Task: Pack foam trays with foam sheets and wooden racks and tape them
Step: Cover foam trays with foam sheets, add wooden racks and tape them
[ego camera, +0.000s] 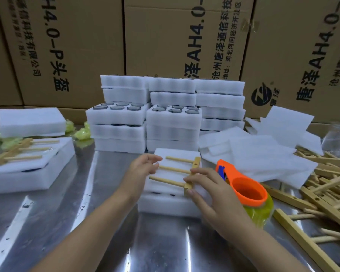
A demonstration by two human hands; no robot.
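Observation:
A white foam tray (165, 205) sits on the metal table in front of me, with a foam sheet (173, 154) on top. A wooden rack (177, 169) with three dowels and a cross bar lies on that sheet. My left hand (143, 169) hovers over the dowel ends at the tray's left side, fingers relaxed. My right hand (210, 195) rests with straight fingers on the rack's cross bar and the sheet. An orange tape dispenser (245, 189) with yellowish tape stands just right of my right hand.
Stacks of filled foam trays (171, 114) stand behind. A packed tray with a rack (28, 165) lies at the left. Loose foam sheets (263, 154) and a pile of wooden racks (322, 193) lie at the right, with a glass jar (338, 138). Cardboard boxes (185, 36) wall the back.

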